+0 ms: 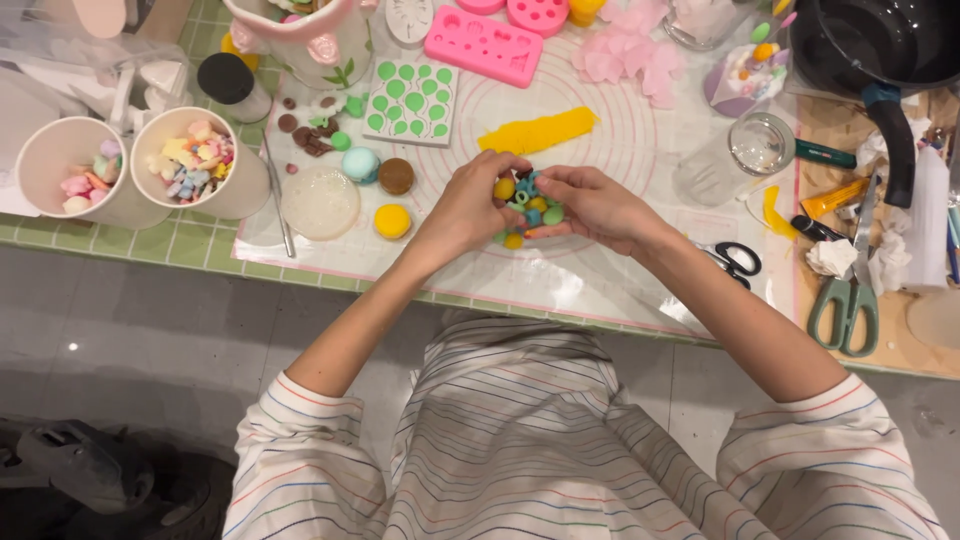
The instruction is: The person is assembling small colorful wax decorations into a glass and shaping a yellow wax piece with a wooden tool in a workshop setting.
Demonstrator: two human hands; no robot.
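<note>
Both my hands meet over a clear work mat. My left hand and my right hand together hold a small cluster of coloured clay pieces, yellow, blue and green. The fingers of both hands close around the cluster, hiding part of it. A flattened strip of yellow clay lies on the mat just beyond my hands. Three clay balls sit to the left: a teal one, a brown one and a yellow one.
Two white cups of small pastel shapes stand at the left. Pink moulds, a green-dotted sheet and pink petals lie at the back. Green-handled scissors, black scissors, a glass jar and a black pan are at the right.
</note>
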